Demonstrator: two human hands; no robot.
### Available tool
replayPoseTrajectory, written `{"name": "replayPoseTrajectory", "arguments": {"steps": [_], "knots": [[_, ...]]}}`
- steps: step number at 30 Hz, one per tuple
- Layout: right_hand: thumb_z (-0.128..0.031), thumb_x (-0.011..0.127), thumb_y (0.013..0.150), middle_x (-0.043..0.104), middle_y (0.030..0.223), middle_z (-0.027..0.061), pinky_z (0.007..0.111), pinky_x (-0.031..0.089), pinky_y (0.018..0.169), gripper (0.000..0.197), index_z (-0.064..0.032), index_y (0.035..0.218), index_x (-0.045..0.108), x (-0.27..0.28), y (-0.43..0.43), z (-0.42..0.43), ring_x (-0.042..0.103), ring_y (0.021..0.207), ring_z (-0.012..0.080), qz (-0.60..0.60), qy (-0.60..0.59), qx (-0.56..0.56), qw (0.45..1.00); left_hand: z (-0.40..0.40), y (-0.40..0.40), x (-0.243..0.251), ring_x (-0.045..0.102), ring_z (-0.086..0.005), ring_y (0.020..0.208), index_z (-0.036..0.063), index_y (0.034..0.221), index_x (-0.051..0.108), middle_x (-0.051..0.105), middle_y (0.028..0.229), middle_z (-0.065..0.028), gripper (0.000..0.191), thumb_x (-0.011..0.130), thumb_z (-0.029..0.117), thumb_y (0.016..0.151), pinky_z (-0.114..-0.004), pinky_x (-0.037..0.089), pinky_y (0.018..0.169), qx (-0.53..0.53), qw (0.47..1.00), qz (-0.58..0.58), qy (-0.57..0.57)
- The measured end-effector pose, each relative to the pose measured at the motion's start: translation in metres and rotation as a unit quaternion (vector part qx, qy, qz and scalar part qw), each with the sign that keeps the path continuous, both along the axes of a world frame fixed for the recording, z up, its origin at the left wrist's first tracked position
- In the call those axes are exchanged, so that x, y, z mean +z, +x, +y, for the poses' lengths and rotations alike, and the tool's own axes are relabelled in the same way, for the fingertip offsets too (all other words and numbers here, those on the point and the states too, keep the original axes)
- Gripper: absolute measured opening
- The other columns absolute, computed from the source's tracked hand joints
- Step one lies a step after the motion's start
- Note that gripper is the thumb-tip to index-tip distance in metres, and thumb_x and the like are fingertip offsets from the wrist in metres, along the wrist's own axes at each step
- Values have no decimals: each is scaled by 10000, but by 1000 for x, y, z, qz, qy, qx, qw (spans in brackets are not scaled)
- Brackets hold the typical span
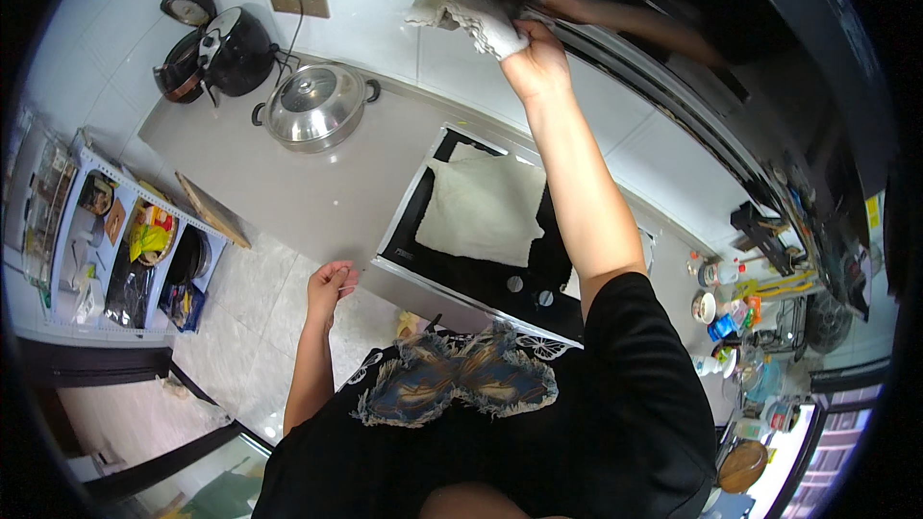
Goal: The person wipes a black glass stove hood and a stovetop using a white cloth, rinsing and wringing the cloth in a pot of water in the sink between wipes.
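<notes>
Raised at the top of the view, my right hand [539,61] grips a crumpled white cloth [472,18] against the underside of a glossy black range hood [649,7]. The hood's dark surface mirrors the arm and cloth. Below, a pale cloth [483,205] lies spread over a black glass cooktop [433,263], whose two knobs show at its front. My left hand [333,287] hangs near the counter's front edge, fingers loosely curled and apart, holding nothing.
A lidded steel pot [314,108] and a black air fryer [241,50] stand on the grey counter [310,187] at the left. A shelf unit [144,194] with a wooden board [209,210] is farther left. Bottles and bowls [704,308] crowd the right side.
</notes>
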State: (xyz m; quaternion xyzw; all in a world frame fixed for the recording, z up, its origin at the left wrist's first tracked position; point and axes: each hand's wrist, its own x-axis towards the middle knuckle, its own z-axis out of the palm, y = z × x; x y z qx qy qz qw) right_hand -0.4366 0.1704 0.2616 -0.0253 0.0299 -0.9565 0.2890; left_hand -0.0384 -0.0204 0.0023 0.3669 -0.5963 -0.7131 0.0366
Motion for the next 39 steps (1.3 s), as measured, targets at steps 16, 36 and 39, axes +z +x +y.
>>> {"name": "replayPoseTrajectory", "arguments": {"steps": [16, 36, 39], "knots": [[77, 449, 796, 502, 1308, 248, 528, 346, 1103, 466, 80, 1262, 434, -30, 56, 420, 484, 1226, 397, 118, 154, -327, 925, 81, -70, 23, 652, -107, 772, 66, 1065, 654, 697, 929, -60, 180, 540, 154, 957, -212, 500, 652, -161, 987, 12, -4], [-372, 683, 676, 535, 1319, 180, 485, 413, 1042, 798, -45, 1364, 444, -150, 264, 466, 524, 1204, 352, 68, 121, -414, 900, 283, -163, 118, 641, -176, 977, 8, 1201, 587, 667, 1064, -116, 325, 522, 241, 984, -307, 506, 883, -523, 848, 77, -49], [-440, 701, 687, 541, 1317, 168, 486, 425, 1027, 813, -55, 1360, 458, -162, 272, 454, 535, 1193, 343, 58, 119, -382, 915, 329, -173, 135, 560, -252, 1171, -42, 1311, 489, 577, 1258, -183, 547, 456, 402, 994, -362, 433, 1008, -579, 802, 116, 90]]}}
